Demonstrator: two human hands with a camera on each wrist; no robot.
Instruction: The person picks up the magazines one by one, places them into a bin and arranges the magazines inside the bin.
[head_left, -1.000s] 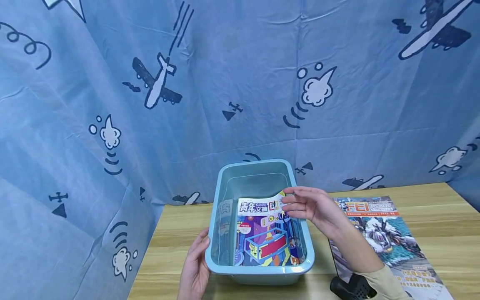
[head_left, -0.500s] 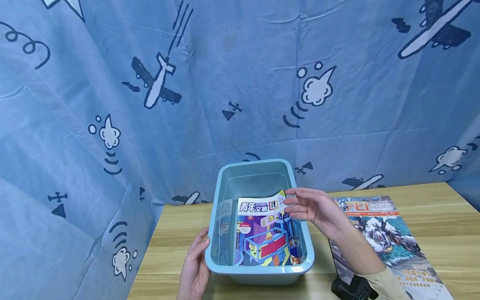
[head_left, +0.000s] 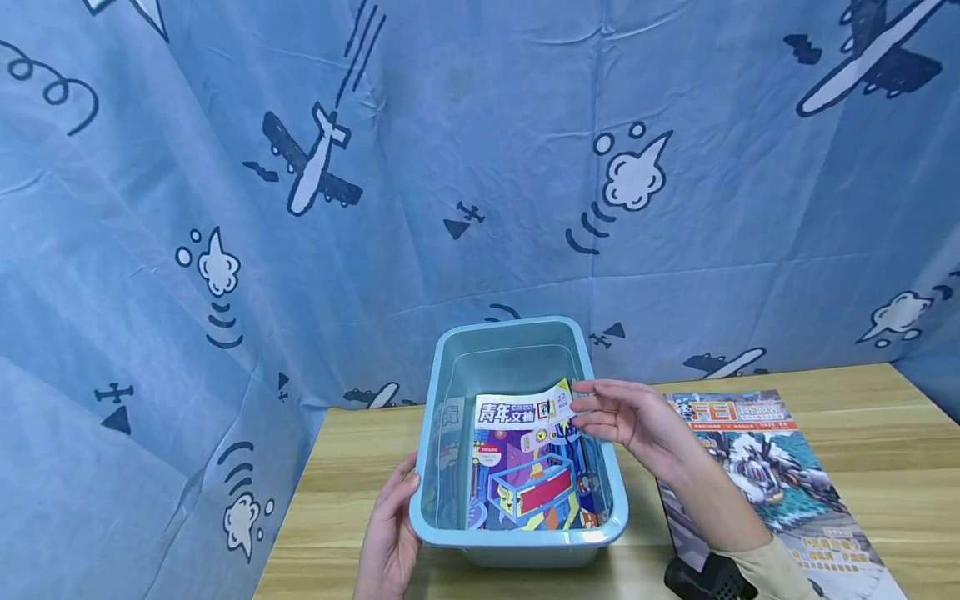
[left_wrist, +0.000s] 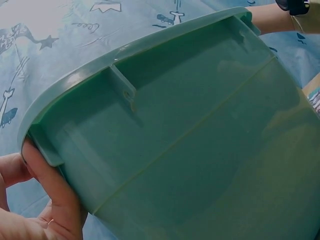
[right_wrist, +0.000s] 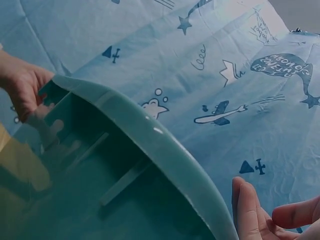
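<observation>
A light blue plastic basin (head_left: 517, 538) stands on the wooden table, deep and rectangular with rounded corners. Inside lies a colourful magazine (head_left: 532, 492) with a white title band, its upper right corner bent up along the wall. My left hand (head_left: 390, 529) holds the basin's left side; in the left wrist view its fingers (left_wrist: 57, 192) reach under the rim. My right hand (head_left: 637, 425) hovers over the right rim with fingers loosely extended, fingertips right at the magazine's raised corner. In the right wrist view, thumb and fingers stand apart next to the rim, with nothing between them.
A second magazine (head_left: 780, 492), with an orange FEI title, lies on the table to the right, partly under my right forearm. Behind the table (head_left: 352, 450) hangs a blue cloth (head_left: 480, 167) printed with planes and clouds. A black strap device (head_left: 708, 579) sits on my right wrist.
My right hand has drawn slightly to the right, showing more of the magazine's upper right corner. The left hand and the basin have stayed in place.
</observation>
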